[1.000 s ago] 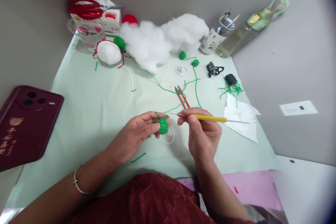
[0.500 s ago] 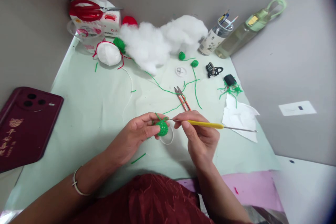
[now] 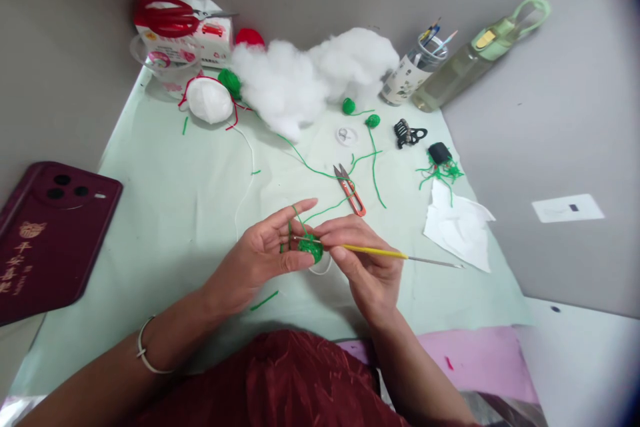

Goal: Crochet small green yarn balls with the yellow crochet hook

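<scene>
My left hand point(image 3: 273, 243) pinches a small green crocheted ball point(image 3: 311, 250) between thumb and fingers. Its index finger is stretched out with green yarn point(image 3: 327, 209) looped over it. In my right hand point(image 3: 367, 260) is a crochet hook with a yellow handle point(image 3: 377, 251), held like a pen. The hook's metal tip lies at the top of the green piece, close to my left fingers. A white yarn loop hangs just below the piece. Beyond my hands lie orange thread snips point(image 3: 351, 192), their blades pointing away from me.
White stuffing point(image 3: 285, 87) is heaped at the back. A white yarn ball point(image 3: 209, 100), tissue pack with red scissors point(image 3: 167, 15) and a phone point(image 3: 57, 233) are on the left. On the right are a pen jar point(image 3: 411, 73), bottle point(image 3: 465, 63), hair clip point(image 3: 409, 134) and torn paper point(image 3: 457, 227).
My left index finger has lifted and straightened, raising the yarn. My right hand has moved slightly left and down, and the hook tip now reaches across the top of the green ball.
</scene>
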The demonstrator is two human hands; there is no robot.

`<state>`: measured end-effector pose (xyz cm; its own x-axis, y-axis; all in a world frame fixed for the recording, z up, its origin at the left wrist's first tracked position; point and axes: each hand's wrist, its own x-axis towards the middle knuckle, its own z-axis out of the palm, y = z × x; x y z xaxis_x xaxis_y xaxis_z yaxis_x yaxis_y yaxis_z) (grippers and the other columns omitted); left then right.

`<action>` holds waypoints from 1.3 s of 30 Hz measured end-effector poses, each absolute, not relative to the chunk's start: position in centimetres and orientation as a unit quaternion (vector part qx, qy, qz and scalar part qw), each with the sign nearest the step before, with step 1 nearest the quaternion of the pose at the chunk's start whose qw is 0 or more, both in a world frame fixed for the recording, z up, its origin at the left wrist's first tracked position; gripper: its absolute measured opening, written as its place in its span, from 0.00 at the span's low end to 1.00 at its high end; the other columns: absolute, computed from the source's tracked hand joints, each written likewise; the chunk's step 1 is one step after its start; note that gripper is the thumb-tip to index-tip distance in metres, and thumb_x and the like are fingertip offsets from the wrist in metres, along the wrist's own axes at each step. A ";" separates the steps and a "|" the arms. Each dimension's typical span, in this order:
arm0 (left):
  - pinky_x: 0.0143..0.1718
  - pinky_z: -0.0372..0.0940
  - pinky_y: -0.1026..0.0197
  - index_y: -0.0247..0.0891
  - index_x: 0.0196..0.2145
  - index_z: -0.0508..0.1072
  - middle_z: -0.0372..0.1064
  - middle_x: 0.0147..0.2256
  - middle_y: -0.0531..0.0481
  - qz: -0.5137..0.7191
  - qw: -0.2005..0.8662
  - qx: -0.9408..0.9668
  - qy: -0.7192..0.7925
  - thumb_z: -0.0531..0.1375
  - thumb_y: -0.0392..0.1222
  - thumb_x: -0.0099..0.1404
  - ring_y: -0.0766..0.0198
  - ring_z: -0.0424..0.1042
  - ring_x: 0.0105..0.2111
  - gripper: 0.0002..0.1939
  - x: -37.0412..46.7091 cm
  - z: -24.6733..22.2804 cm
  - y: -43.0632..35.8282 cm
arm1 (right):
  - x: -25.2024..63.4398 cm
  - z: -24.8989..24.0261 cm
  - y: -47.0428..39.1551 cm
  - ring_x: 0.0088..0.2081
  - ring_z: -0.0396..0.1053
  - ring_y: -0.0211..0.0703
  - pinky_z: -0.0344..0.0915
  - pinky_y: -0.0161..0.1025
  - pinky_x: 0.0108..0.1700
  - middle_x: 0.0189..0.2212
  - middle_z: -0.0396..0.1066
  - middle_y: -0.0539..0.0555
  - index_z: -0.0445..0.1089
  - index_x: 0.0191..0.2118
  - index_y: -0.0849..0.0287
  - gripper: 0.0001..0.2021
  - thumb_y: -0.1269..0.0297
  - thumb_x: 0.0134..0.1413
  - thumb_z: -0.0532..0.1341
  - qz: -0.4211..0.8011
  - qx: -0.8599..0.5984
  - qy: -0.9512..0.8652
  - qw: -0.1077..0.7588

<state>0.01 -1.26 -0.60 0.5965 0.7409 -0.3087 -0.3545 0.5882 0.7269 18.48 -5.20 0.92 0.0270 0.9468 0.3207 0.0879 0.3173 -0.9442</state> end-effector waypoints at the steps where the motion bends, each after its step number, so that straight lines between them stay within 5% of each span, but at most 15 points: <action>1: 0.51 0.67 0.57 0.54 0.65 0.73 0.77 0.45 0.53 0.329 0.838 0.309 0.306 0.74 0.35 0.60 0.61 0.75 0.44 0.37 0.0 -0.5 -1.2 | 18.5 0.9 -5.2 0.45 0.79 0.47 0.76 0.47 0.47 0.43 0.84 0.53 0.84 0.47 0.44 0.11 0.68 0.66 0.66 0.383 -0.441 -0.588 0.559; 12: 0.43 0.61 0.58 0.51 0.75 0.54 0.72 0.42 0.53 0.318 0.769 0.435 0.343 0.76 0.38 0.59 0.63 0.68 0.39 0.54 -0.4 0.1 -1.1 | 18.6 0.8 -5.4 0.43 0.79 0.45 0.77 0.45 0.45 0.41 0.83 0.54 0.83 0.49 0.48 0.13 0.73 0.65 0.65 0.353 -0.433 -0.627 0.543; 20: 0.48 0.60 0.56 0.53 0.72 0.59 0.65 0.39 0.56 0.389 0.628 0.533 0.413 0.75 0.40 0.59 0.62 0.63 0.39 0.49 0.2 -0.2 -1.6 | 17.3 -0.7 -5.8 0.41 0.79 0.46 0.77 0.44 0.41 0.40 0.83 0.54 0.82 0.46 0.49 0.08 0.68 0.68 0.65 0.388 -0.431 -0.544 0.606; 27: 0.47 0.60 0.57 0.53 0.67 0.65 0.63 0.38 0.57 0.375 0.671 0.501 0.397 0.76 0.40 0.58 0.63 0.65 0.39 0.43 -0.4 -0.1 -1.5 | 16.8 -1.0 -5.2 0.33 0.76 0.38 0.76 0.39 0.38 0.42 0.82 0.52 0.81 0.44 0.50 0.07 0.66 0.68 0.65 0.468 -0.390 -0.464 0.643; 33: 0.53 0.62 0.53 0.55 0.66 0.68 0.66 0.45 0.52 0.371 0.733 0.474 0.316 0.66 0.45 0.72 0.59 0.72 0.46 0.28 -0.7 0.0 -1.7 | 17.4 -0.5 -4.9 0.31 0.76 0.40 0.77 0.40 0.35 0.39 0.83 0.52 0.82 0.42 0.49 0.04 0.64 0.66 0.67 0.453 -0.413 -0.467 0.637; 39: 0.53 0.65 0.55 0.55 0.68 0.66 0.69 0.47 0.52 0.349 0.756 0.470 0.292 0.68 0.43 0.70 0.60 0.72 0.48 0.32 -1.1 0.7 -1.4 | 17.9 -0.2 -5.1 0.34 0.77 0.41 0.76 0.40 0.35 0.38 0.83 0.52 0.83 0.42 0.47 0.06 0.66 0.65 0.68 0.455 -0.411 -0.475 0.631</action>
